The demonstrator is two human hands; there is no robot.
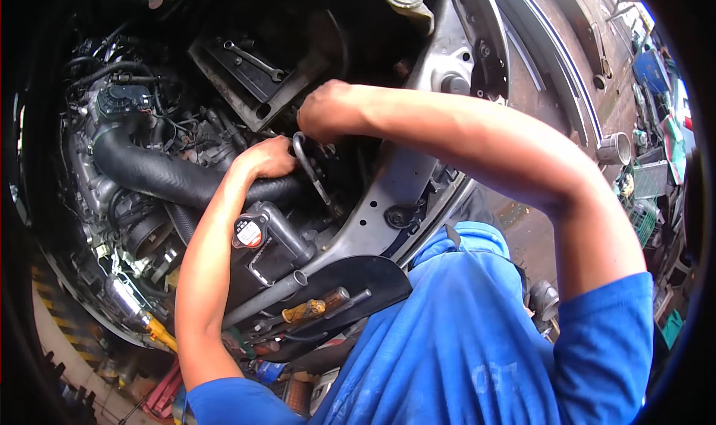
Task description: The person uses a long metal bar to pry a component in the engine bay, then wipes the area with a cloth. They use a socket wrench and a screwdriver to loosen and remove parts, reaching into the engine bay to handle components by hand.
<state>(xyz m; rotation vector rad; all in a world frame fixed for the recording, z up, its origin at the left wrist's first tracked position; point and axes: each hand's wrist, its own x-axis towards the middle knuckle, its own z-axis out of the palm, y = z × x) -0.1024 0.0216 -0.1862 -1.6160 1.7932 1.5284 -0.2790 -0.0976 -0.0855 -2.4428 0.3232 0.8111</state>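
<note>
Both of my hands reach into the engine bay from the front of the car. My left hand lies beside the thick black hose, its fingertips hidden near a bent metal pipe. Just above the top of that pipe is my right hand, with its fingers curled down; what they hold, if anything, is hidden. A radiator cap sits below my left forearm's inner side. Behind my hands a wrench rests on the battery tray.
Tools with a yellow handle lie on a black panel at the front edge. A lit work lamp hangs at the lower left. The metal front frame runs close below my right forearm.
</note>
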